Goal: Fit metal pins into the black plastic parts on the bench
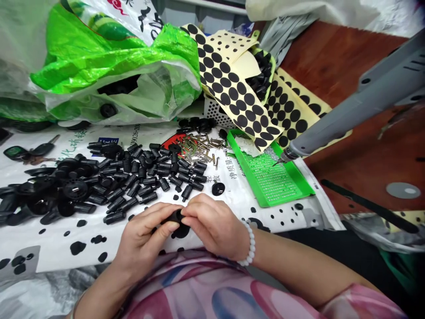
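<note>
A round black plastic part (177, 215) is held close to the table's front edge, gripped between the thumb and fingers of my left hand (142, 235). My right hand (212, 223), with a white bead bracelet at the wrist, is closed in a pinch against the part's open end. Whatever small thing may be between those right fingertips is hidden. Just beyond my hands lies a heap of black plastic knobs (146, 173), with several black discs (75, 188) piled at its left. Small metal pieces (199, 148) are scattered behind the heap.
A green tray (265, 195) with rows of small screws stands at the right, under the tip of a grey electric screwdriver (332, 115). Sheets of black round stickers (229, 84) lean behind it. A green plastic bag (116, 66) and keys (29, 153) are at the left.
</note>
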A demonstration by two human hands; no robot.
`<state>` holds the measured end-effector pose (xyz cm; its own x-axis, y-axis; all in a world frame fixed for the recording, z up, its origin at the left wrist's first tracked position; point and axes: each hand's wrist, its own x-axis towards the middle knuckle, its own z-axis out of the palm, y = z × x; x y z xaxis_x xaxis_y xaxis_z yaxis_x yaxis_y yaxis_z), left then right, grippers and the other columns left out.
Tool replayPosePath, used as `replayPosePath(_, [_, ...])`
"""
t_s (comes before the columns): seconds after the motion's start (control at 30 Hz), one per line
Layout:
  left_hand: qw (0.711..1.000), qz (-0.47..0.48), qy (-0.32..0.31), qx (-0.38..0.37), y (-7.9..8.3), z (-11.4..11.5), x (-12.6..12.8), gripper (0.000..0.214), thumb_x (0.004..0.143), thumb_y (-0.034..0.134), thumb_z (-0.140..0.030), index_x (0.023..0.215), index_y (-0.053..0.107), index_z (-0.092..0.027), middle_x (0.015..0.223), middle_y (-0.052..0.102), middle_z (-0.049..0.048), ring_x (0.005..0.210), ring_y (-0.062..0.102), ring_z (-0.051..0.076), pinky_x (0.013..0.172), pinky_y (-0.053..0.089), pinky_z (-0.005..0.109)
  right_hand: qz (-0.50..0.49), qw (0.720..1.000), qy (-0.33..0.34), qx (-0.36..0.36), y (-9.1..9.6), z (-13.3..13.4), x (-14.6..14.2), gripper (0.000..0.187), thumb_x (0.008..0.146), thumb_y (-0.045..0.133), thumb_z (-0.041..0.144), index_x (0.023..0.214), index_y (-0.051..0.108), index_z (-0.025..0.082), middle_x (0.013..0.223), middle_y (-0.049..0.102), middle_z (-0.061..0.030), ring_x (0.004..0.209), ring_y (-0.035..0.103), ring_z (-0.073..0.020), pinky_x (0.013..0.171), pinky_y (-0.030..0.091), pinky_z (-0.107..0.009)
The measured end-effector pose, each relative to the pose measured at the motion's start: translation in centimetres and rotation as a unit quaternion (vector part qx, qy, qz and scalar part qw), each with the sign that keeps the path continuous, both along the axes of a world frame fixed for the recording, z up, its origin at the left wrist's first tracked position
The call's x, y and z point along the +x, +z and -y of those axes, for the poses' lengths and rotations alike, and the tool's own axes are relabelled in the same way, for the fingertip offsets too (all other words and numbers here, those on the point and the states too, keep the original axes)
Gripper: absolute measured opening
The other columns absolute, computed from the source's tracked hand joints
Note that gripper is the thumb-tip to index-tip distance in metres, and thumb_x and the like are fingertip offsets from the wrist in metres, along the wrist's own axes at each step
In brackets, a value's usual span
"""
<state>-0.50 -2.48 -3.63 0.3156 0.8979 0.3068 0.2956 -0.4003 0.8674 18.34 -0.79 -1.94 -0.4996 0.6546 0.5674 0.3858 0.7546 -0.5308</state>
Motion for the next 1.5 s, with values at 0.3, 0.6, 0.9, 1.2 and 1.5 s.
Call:
replayPosePath(0.3, [0.977, 0.093, -0.098, -0.168, 1.3, 0.4, 0.1, 0.017, 0.084, 0.058, -0.023, 0.094, 0.071, -0.019, 0.072, 0.063, 0.0031, 0.054, 0.055, 0.010, 0.049, 0.046, 0.019, -0.064, 0.995, 0.064, 0.030, 0.1, 0.0, 0.8, 0.011, 0.093, 0.045, 0.019, 0.094, 0.054, 0.014, 0.080, 0.063, -0.0080, 0.073, 0.057, -0.0139, 0.063, 0.051, -0.023])
replayPosePath(0.6, [1.000, 0.007, -0.002, -0.029, 0.2, 0.5, 0.7, 0.023, 0.083, 0.057, -0.019, 0.103, 0.068, -0.024, 0.088, 0.069, 0.0032, 0.067, 0.063, 0.013, 0.060, 0.052, 0.022, -0.123, 0.980, 0.035, -0.154, 0.0, -0.1, 0.7, 0.010, 0.088, 0.054, 0.022, 0.086, 0.060, 0.013, 0.073, 0.058, -0.0034, 0.064, 0.054, -0.0104, 0.058, 0.049, -0.022])
replayPosePath(0.9, [0.974, 0.141, 0.026, -0.177, 0.7, -0.1, 0.5, 0.021, 0.083, 0.059, -0.027, 0.098, 0.069, -0.017, 0.078, 0.068, 0.0058, 0.060, 0.060, 0.013, 0.058, 0.054, 0.025, -0.154, 0.973, -0.065, -0.163, 1.8, -0.4, 3.7, 0.015, 0.085, 0.058, 0.019, 0.099, 0.062, 0.013, 0.083, 0.061, -0.0055, 0.065, 0.057, -0.0099, 0.056, 0.048, -0.022])
replayPosePath(1.2, [0.990, 0.095, 0.000, -0.104, 0.8, 0.0, 1.1, 0.021, 0.084, 0.056, -0.018, 0.100, 0.068, -0.023, 0.076, 0.066, 0.0004, 0.060, 0.061, 0.010, 0.056, 0.052, 0.019, -0.003, 0.997, 0.067, -0.041, 2.8, -0.7, 1.7, 0.019, 0.091, 0.047, 0.015, 0.104, 0.060, 0.010, 0.093, 0.064, -0.0114, 0.085, 0.060, -0.0146, 0.072, 0.053, -0.025])
replayPosePath(1.5, [0.999, -0.038, 0.011, 0.023, 0.1, 0.0, 0.7, 0.023, 0.084, 0.055, -0.019, 0.105, 0.064, -0.021, 0.095, 0.068, 0.0046, 0.082, 0.065, 0.016, 0.071, 0.053, 0.023, 0.139, 0.990, 0.038, 0.003, 3.3, -1.2, 1.9, 0.018, 0.092, 0.045, 0.018, 0.097, 0.061, 0.011, 0.084, 0.064, -0.0079, 0.075, 0.061, -0.0141, 0.061, 0.049, -0.023])
